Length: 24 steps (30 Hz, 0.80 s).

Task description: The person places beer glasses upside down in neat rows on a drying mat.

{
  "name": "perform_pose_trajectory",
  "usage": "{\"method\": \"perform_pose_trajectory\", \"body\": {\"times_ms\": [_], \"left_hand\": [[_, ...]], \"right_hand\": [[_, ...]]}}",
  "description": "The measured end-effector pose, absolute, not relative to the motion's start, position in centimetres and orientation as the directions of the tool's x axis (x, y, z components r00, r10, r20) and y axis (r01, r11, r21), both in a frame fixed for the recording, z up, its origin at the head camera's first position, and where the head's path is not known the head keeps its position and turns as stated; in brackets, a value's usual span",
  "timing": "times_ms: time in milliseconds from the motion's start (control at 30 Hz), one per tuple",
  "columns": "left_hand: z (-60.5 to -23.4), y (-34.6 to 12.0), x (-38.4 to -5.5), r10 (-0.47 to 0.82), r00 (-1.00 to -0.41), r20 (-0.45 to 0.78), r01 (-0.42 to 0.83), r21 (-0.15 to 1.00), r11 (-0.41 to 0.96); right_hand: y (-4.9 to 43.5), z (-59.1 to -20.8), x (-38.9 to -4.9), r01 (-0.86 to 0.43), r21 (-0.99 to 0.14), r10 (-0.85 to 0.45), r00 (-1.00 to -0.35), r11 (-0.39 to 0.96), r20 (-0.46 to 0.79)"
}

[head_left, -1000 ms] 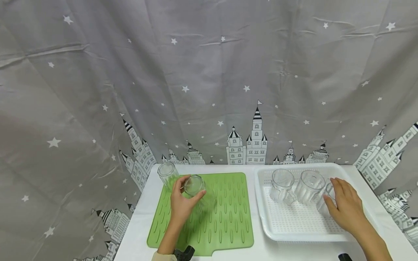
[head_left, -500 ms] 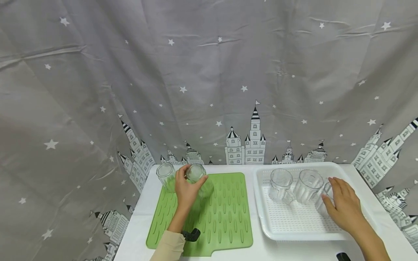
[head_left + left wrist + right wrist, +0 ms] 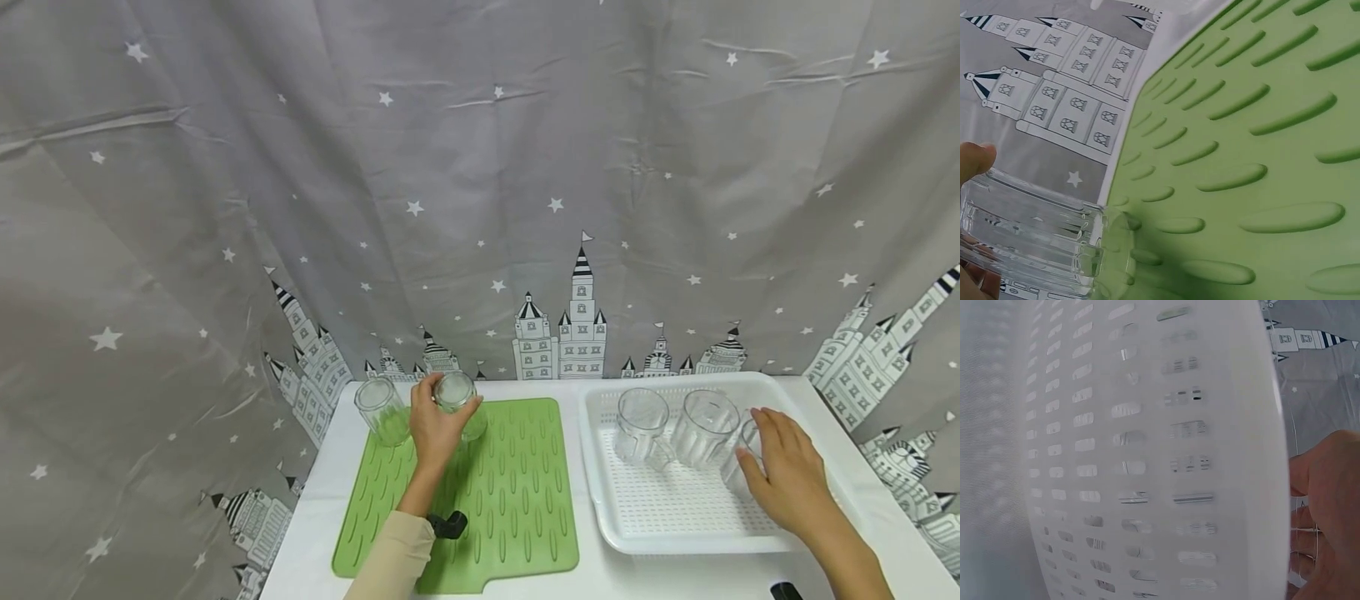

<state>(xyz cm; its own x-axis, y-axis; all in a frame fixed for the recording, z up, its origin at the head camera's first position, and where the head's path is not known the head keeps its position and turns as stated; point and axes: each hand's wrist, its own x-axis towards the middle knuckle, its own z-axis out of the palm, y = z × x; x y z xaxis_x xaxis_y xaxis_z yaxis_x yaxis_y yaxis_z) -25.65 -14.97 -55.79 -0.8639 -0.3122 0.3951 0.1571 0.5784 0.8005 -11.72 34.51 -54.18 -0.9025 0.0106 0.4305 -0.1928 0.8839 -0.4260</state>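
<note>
My left hand (image 3: 437,429) grips a clear glass mug (image 3: 455,393) at the far edge of the green mat (image 3: 517,483). In the left wrist view the mug (image 3: 1035,231) has its rim right at the mat, thumb and fingers on opposite sides. Another clear glass (image 3: 381,410) stands just left of it, at the mat's back left corner. On the right, my right hand (image 3: 787,471) holds a third glass mug (image 3: 738,471) inside the white basket (image 3: 611,525). The basket wall (image 3: 1235,456) covers much of the right wrist view, with curled fingers behind it.
Two more glass mugs stand in the basket: one with its handle showing (image 3: 641,425) and one beside it (image 3: 703,429). A grey curtain (image 3: 450,208) printed with castles and stars hangs behind the white table (image 3: 300,533).
My left hand has carried its mug away from me and slightly right, to the mat's far edge, and lowered it toward the mat. My right hand has stayed at the basket mug.
</note>
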Motion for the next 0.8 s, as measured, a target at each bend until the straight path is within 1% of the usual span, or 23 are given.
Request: {"method": "perform_pose_trajectory", "body": {"times_ms": [300,667,800], "left_hand": [[-56.36,-14.95,-25.65,-0.324,-0.860,0.394,0.148,0.800,0.581],[-56.01,-14.64,-25.40,-0.294,-0.876,0.382,0.156,0.801,0.578],[-56.12,-14.51,-25.08,-0.283,-0.877,0.388,0.176,0.809,0.561]], "right_hand": [[34.38,-54.06,-11.71,-0.177,-0.423,0.014,-0.912,0.889,0.410],[34.23,-53.98,-11.65,-0.181,-0.420,0.009,-0.911,0.889,0.413],[34.30,-53.98,-11.66,-0.181,-0.417,0.008,-0.910,0.891,0.414]]}}
